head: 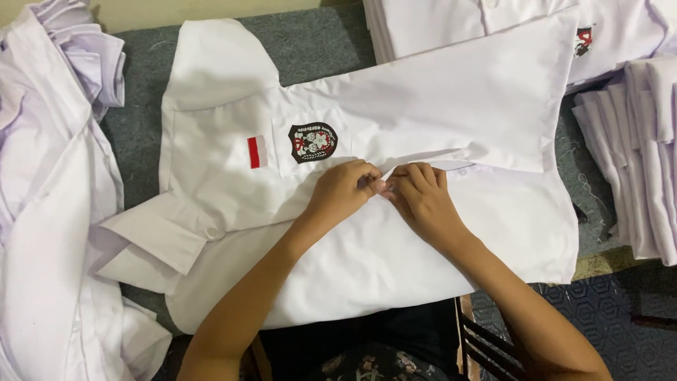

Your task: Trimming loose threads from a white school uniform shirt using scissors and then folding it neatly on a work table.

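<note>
The left hand (343, 190) and the right hand (421, 197) met fingertip to fingertip at the front placket of a white school shirt (367, 233), both with fingers curled and pinched shut on the cloth there, apparently around a button too small to make out. The shirt lay spread flat across the grey-covered desk (317, 46), collar (151, 240) to the left, its chest pocket bearing a dark badge (312, 142) beside a small red-and-white flag patch (257, 152). More white shirts lay heaped at the left (49, 212) and folded in stacks at the top (451, 25) and right (635, 155).
</note>
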